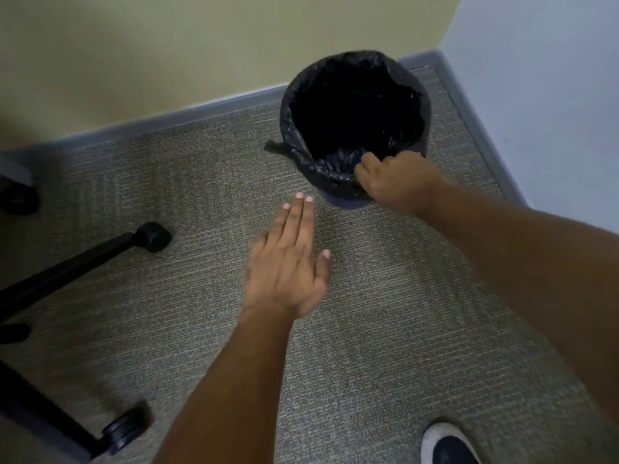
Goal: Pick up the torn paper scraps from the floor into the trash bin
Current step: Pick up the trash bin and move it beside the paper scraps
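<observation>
A round trash bin (415,95) lined with a black bag stands on the carpet in the room's corner. My right hand (393,180) is at the bin's near rim, its fingers curled around the bag's edge. My left hand (289,262) hovers over the carpet just short of the bin, flat, with fingers straight and together, holding nothing. No paper scraps show on the floor or inside the dark bin.
Black legs and casters of an office chair (152,236) spread across the left side. Walls with a grey baseboard (174,117) close off the back and right. The toe of a shoe (449,443) shows at the bottom right on the grey carpet (385,329).
</observation>
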